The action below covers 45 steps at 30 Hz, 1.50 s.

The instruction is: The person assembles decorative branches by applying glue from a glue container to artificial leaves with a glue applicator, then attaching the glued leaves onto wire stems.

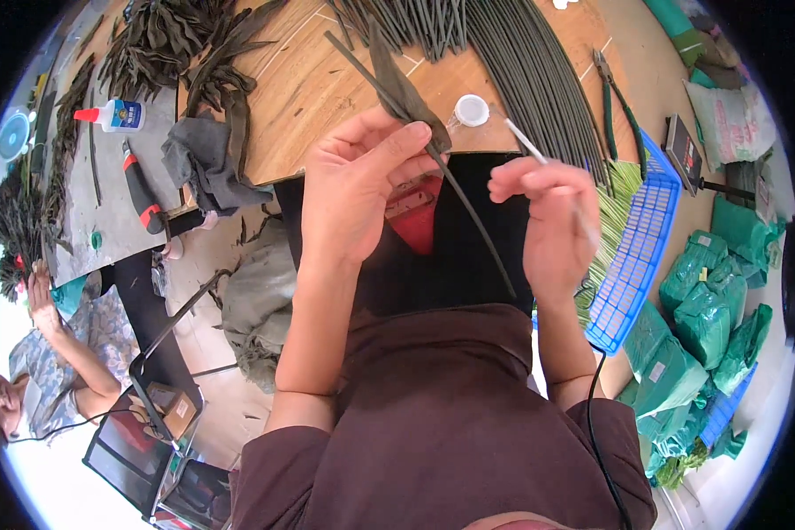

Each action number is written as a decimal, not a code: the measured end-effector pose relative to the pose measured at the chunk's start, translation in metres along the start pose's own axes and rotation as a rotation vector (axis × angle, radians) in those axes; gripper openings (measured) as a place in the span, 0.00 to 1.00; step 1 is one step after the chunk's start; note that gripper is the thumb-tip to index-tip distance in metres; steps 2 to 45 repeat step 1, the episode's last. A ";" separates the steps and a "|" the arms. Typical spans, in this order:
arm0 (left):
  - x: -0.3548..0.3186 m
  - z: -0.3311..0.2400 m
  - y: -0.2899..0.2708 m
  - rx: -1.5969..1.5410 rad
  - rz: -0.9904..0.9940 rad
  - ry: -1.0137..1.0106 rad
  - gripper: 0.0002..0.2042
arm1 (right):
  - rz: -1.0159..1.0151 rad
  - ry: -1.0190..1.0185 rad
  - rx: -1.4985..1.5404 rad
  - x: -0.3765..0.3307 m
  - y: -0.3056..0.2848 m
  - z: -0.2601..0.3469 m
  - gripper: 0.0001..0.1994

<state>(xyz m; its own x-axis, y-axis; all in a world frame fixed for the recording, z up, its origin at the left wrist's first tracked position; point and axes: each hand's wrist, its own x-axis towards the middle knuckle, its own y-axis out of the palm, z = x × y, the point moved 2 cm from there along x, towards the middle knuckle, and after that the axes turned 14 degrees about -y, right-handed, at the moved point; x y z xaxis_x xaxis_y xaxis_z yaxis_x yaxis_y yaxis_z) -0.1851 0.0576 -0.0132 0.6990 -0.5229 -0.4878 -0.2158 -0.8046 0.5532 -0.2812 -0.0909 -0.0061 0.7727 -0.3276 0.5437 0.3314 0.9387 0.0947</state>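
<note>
My left hand [349, 181] is closed, pinching a dark olive artificial leaf [396, 87] and a thin dark stem [475, 216] between thumb and fingers. The leaf points up and away, while the stem slants down to the right past my fingers. My right hand [558, 216] is closed around a slim white stick [526, 141], apart from the leaf; its upper end appears brush-like but is blurred. Between the two hands, near the table's edge, sits a small clear jar with a white top [472, 110].
Dark stems [539, 79] lie bundled on the wooden table [283, 97]. Dark leaves [163, 40], a glue bottle [119, 116], a red-black utility knife [141, 190] and a grey cloth [205, 159] lie left. Pliers [618, 110] and a blue basket [632, 256] are right. Another person's hand [44, 305] is far left.
</note>
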 end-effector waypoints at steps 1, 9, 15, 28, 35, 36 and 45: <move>-0.001 0.000 0.000 0.008 -0.019 0.007 0.09 | 0.080 0.053 -0.100 -0.001 0.005 0.006 0.12; -0.001 0.000 0.000 0.008 -0.019 0.007 0.09 | 0.080 0.053 -0.100 -0.001 0.005 0.006 0.12; -0.001 0.000 0.000 0.008 -0.019 0.007 0.09 | 0.080 0.053 -0.100 -0.001 0.005 0.006 0.12; -0.001 0.000 0.000 0.008 -0.019 0.007 0.09 | 0.080 0.053 -0.100 -0.001 0.005 0.006 0.12; -0.001 0.000 0.000 0.008 -0.019 0.007 0.09 | 0.080 0.053 -0.100 -0.001 0.005 0.006 0.12; -0.001 0.000 0.000 0.008 -0.019 0.007 0.09 | 0.080 0.053 -0.100 -0.001 0.005 0.006 0.12; -0.001 0.000 0.000 0.008 -0.019 0.007 0.09 | 0.080 0.053 -0.100 -0.001 0.005 0.006 0.12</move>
